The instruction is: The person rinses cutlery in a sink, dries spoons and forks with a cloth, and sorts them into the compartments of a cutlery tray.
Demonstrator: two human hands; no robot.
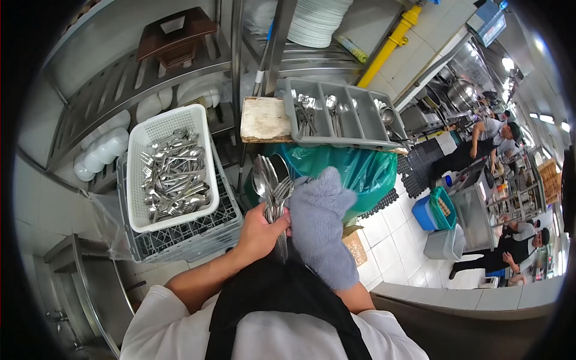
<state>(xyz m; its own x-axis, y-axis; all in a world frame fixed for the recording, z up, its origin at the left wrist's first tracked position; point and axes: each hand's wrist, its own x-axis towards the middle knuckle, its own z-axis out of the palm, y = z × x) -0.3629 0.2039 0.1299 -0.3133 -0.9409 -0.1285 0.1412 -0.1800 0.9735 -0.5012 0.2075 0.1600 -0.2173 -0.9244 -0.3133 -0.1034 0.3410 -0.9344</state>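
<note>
A bunch of forks and spoons [274, 186] stands upright in my left hand [264, 231], whose fingers are wrapped round the handles in front of the black apron. A grey-blue cloth [323, 225] covers my right hand, so its fingers are hidden; the cloth touches the cutlery's right side. To the left, a white perforated basket [137, 198] full of mixed cutlery [174, 174] rests on stacked grey crates [228, 225]. Ahead, a grey divided tray [348, 143] holds forks, spoons and ladle-like pieces in separate compartments.
A green-lined bin [366, 180] stands below the tray, beside a wooden board [264, 120]. Shelves with white bowls [102, 156] and stacked plates [315, 21] are behind. At right, people [474, 147] work near a blue bin [425, 213]. A metal sink [90, 294] is lower left.
</note>
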